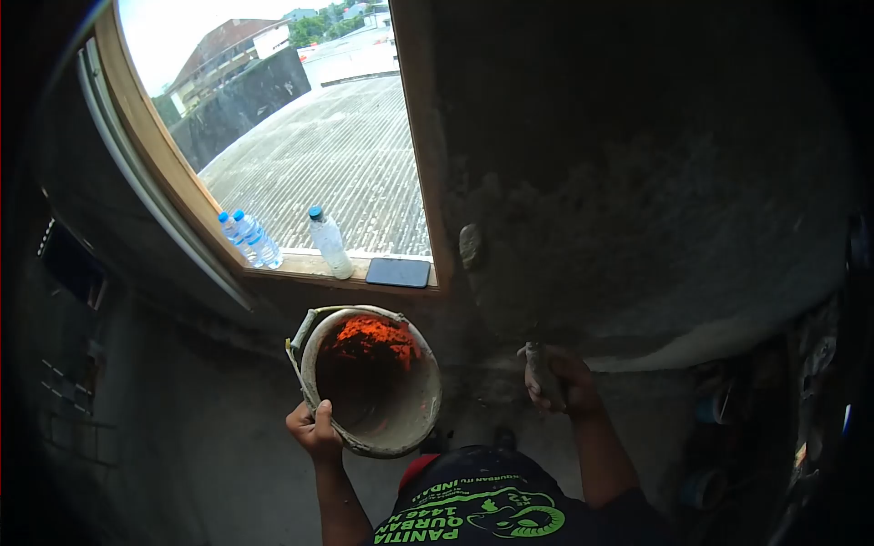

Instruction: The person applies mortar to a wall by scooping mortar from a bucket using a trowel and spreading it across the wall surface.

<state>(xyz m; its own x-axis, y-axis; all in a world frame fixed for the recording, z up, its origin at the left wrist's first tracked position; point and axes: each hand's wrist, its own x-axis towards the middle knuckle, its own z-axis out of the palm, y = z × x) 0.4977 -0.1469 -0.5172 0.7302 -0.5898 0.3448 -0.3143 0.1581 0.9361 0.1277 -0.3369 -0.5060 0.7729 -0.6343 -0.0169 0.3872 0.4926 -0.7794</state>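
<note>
My left hand point(314, 429) grips the rim of a bucket point(432, 391), thumb over the edge. The bucket is tilted so that its inside faces me, and its rim is caked with dried cement. Bright orange-red shows on its upper inner wall; the bottom is too dark to make out. Its handle point(297, 357) hangs along the left side. My right hand point(574, 375) is closed around a grey, cement-coated trowel point(544, 375), seen almost edge-on close to the wall. Most of its blade cannot be made out.
A wooden window frame point(428, 173) stands ahead. Two water bottles point(253, 240), a third bottle point(330, 244) and a phone point(398, 272) rest on its sill. Rough cement wall point(619, 246) rises to the right. Dim buckets point(706, 487) stand at the far right.
</note>
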